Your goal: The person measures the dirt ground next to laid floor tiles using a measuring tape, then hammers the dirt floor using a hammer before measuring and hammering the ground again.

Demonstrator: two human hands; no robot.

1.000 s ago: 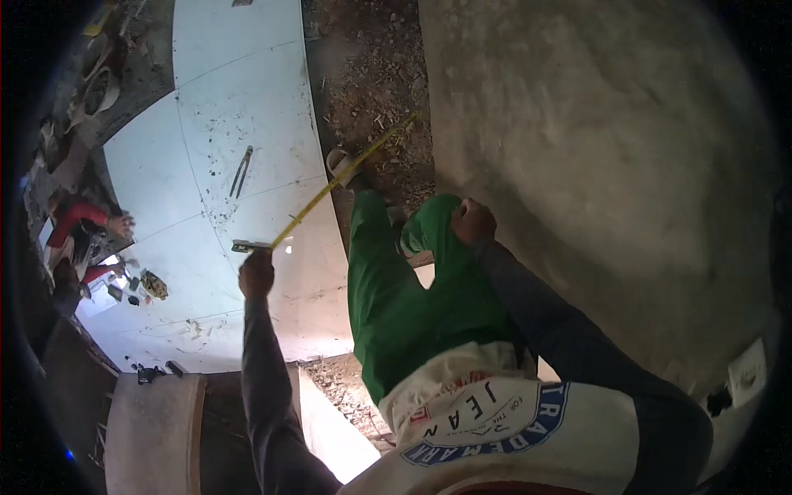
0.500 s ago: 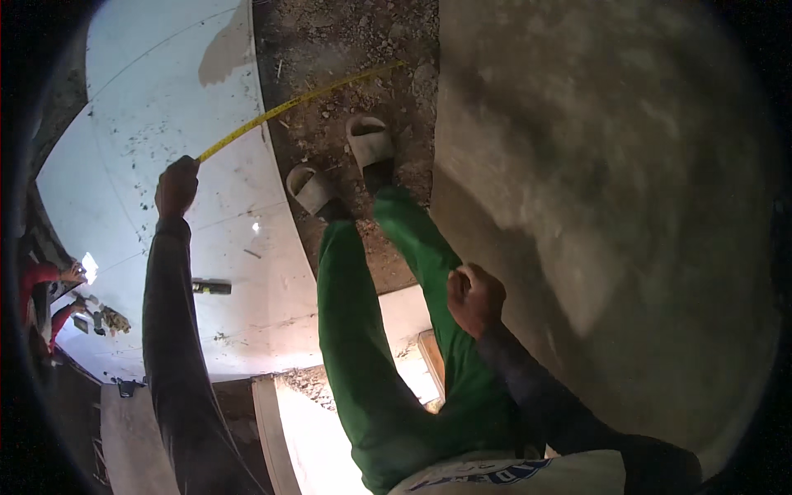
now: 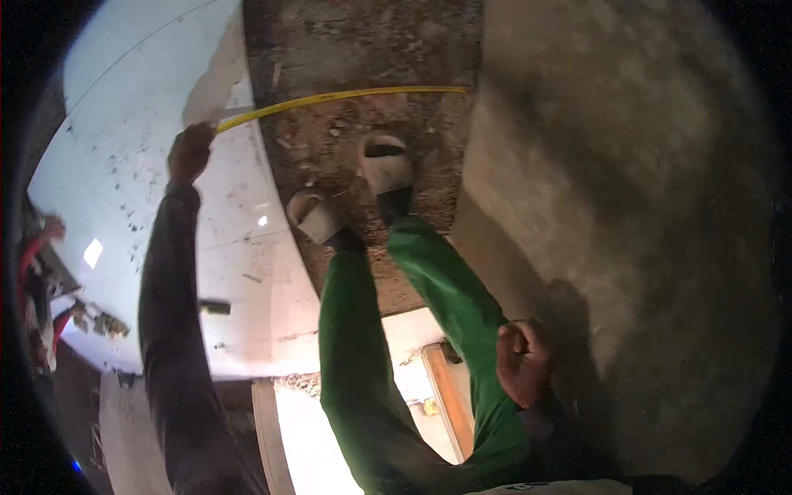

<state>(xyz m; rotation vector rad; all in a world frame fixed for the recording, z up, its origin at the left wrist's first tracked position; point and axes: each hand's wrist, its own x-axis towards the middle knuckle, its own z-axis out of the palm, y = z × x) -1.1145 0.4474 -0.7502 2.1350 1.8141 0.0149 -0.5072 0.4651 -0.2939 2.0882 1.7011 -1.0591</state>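
Observation:
My left hand (image 3: 190,153) is closed on a yellow tape measure (image 3: 346,91) over the white board (image 3: 206,214). The blade stretches right across the dirt strip, its far end at the foot of the concrete wall. My right hand (image 3: 524,363) is curled closed by my green trouser leg; what it holds, if anything, is hidden. My feet in pale slides (image 3: 386,169) stand on the dirt below the blade. A small dark tool (image 3: 214,307) lies on the board right of my left forearm.
A co-worker's red sleeves and hand (image 3: 51,231) are at the left edge, near scattered small items (image 3: 103,318). The concrete wall (image 3: 627,206) fills the right side. Beside and behind my legs are a wooden board (image 3: 445,396) and a bright opening (image 3: 301,433).
The view has shifted, showing both my feet. My left hand has moved up the board and the tape now lies flatter across the dirt strip. My right hand has moved down and right.

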